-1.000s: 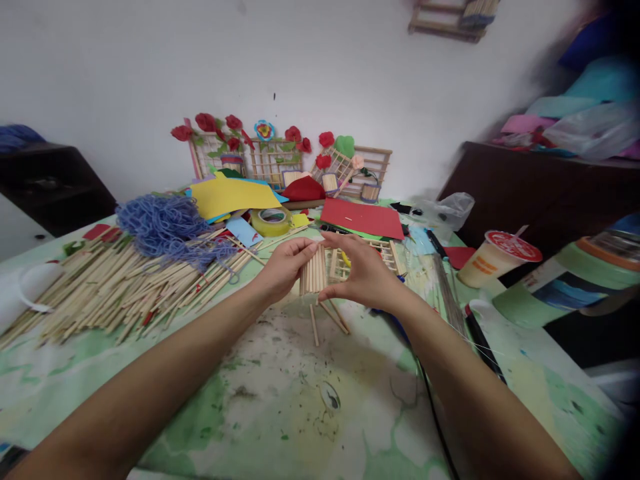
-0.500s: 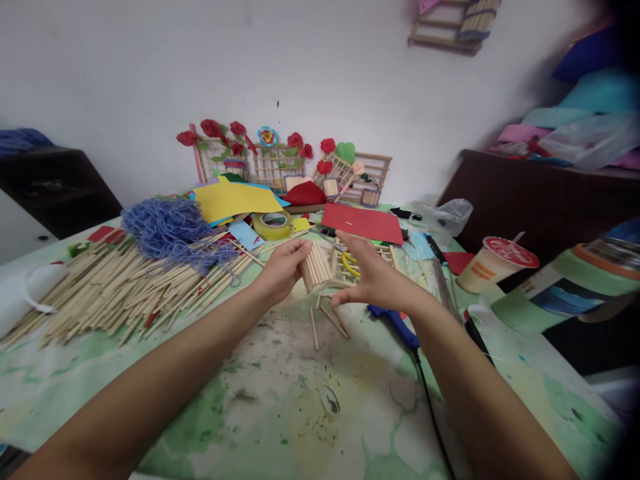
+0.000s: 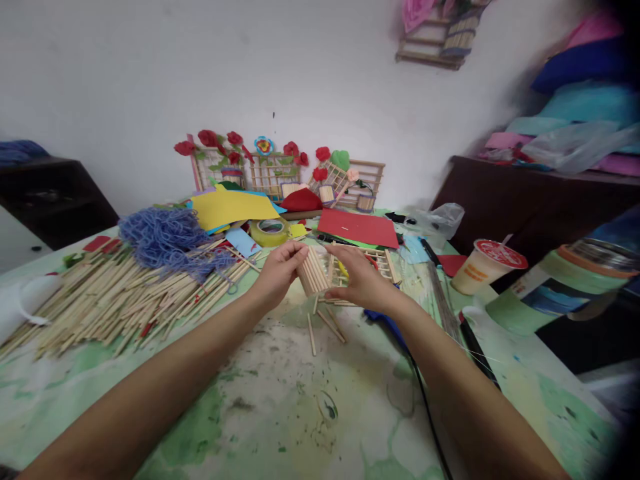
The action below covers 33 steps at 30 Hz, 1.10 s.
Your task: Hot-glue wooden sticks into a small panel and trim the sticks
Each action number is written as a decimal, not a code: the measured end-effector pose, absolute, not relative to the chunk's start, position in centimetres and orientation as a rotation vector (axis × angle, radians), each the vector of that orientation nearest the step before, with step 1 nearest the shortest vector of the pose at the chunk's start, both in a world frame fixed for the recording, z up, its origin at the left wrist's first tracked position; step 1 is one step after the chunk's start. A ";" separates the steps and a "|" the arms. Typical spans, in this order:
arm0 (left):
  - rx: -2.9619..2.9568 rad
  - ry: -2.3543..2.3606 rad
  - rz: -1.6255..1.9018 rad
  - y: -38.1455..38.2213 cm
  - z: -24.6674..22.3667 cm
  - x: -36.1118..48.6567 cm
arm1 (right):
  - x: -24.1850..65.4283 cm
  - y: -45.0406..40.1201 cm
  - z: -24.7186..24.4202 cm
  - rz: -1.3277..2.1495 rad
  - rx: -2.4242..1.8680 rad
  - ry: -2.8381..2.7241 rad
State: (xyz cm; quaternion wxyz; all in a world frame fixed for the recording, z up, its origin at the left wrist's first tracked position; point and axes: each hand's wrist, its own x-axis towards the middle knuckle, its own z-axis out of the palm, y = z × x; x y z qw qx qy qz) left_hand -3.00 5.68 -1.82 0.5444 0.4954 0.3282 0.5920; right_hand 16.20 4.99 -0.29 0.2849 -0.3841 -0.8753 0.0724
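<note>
Left hand [image 3: 277, 277]: fingers pinching stick panel [image 3: 313, 272] at its upper left. Right hand [image 3: 367, 283]: fingers spread wide just right of panel, contact unclear. Risk: one-sided pinch could let panel twist or slip onto loose sticks [image 3: 313, 335] below fingers.

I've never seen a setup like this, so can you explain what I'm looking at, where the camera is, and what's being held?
There's no machine here, just a person's bare hands, seen by a camera worn on their head, looking forward and down. The left hand grips a small piece made of sticks set side by side. The right hand is open beside it; I can't tell whether it touches. On the green-and-white table lie a heap of loose sticks, tangled blue yarn, a tape roll, a yellow sheet and a red sheet.
</note>
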 end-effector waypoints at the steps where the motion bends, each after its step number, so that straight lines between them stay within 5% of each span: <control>1: 1.202 0.772 1.397 5.7 -1.8 -3.1 | 16.2 5.0 -0.3 0.179 -1.013 -2.345; 14: 1.398 0.813 1.284 6.1 -1.8 -3.7 | 15.1 4.4 -0.1 -0.034 -1.019 -2.386; 19: 1.148 0.747 1.450 5.7 -1.1 -3.4 | 14.6 4.5 -0.6 0.177 -1.082 -2.136; 23: 1.039 0.628 1.251 5.5 -0.9 -3.3 | 14.3 4.7 -1.0 0.318 -1.106 -2.001; 33: 1.201 0.650 1.189 5.6 -2.1 -2.9 | 14.3 4.6 -1.0 -0.029 -1.033 -2.235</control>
